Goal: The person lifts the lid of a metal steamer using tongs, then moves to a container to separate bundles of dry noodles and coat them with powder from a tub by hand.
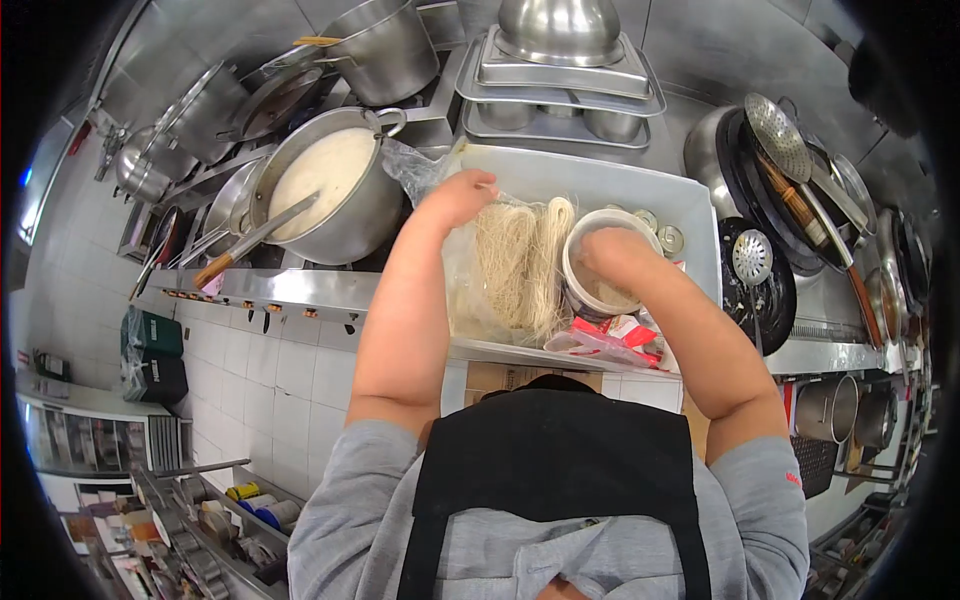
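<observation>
My left hand (463,199) is closed at the edge of a clear plastic bag (410,168), at the left rim of a large white plastic bin (590,165). Below it in the bin lie bundles of dry thin noodles (508,262), partly wrapped in the clear plastic. My right hand (615,255) reaches down into a round white tub (585,226) beside the noodles, its fingers hidden inside. Some pale contents show at the bottom of the tub. Against the tub's near side lies a red and white packet (620,338). Several cans (671,239) stand behind it.
A large pot (375,200) of whitish liquid, with a wooden-handled utensil (255,240) in it, stands on the stove at left. Stacked metal trays (560,100) are behind the bin. A wok (785,300) and skimmers (752,257) lie at right.
</observation>
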Tool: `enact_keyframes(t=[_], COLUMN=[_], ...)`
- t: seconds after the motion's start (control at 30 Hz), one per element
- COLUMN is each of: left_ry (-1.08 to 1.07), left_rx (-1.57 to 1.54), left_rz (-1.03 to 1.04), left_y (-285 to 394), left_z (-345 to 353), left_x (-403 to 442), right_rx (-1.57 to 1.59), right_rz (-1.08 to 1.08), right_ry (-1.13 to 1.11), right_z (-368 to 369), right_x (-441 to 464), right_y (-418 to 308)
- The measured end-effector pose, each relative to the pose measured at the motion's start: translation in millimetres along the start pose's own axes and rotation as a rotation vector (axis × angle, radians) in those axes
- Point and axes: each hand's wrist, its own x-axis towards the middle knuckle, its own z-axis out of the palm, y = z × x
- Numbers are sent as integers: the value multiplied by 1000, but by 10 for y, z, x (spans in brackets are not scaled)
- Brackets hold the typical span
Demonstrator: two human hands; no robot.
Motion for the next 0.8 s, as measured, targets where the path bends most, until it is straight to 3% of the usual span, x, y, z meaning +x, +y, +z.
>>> enact_keyframes(t=[0.17, 0.23, 0.37, 0.43, 0.47, 0.53, 0.6, 0.67, 0.8], left_ry=[171, 27, -14, 91, 94, 212, 282, 354, 279], left_rx=[241, 231, 306, -32, -37, -88, -133, -174, -126], left_rz=[20, 4, -32, -40, -34, -66, -75, -89, -63], left_y=[-67, -62, -57, -101, -106, -80, 28, 97, 76], left_z=[177, 239, 282, 252, 239, 209, 165, 109, 60], left_x=[100, 104, 191, 287, 305, 250, 159, 85, 75], right_rx=[-21, -7, 14, 153, 145, 375, 333, 171, 130], right_rz=[97, 23, 57, -7, -5, -204, -306, -161, -26], right_ry=[-92, 11, 83, 335, 338, 340, 295, 21, -208], right_z=[-116, -211, -609, -807, -832, -705, -419, -359, -237], right_x=[-118, -249, -270, -158, -27, 390, 890, 1178, 1420], right_y=[-50, -99, -230, -292, -296, -278, -275, -481, -669])
